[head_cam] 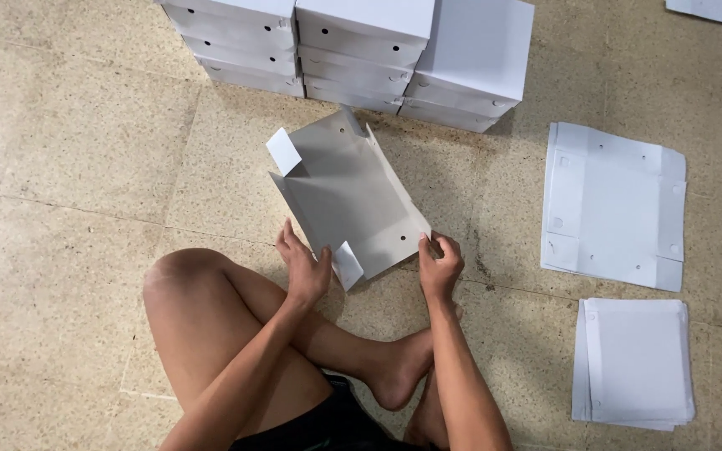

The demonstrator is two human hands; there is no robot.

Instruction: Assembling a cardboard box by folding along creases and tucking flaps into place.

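speckled stone floor (68,167), stacked boxes (361,50)

I see a flat grey cardboard box blank with small punched holes (346,196) that lies on the floor, half folded. Its long sides stand up a little, and the small white corner flaps stick out at the far left and near corners. Its near edge is lifted, and the far end points toward the stacked boxes.
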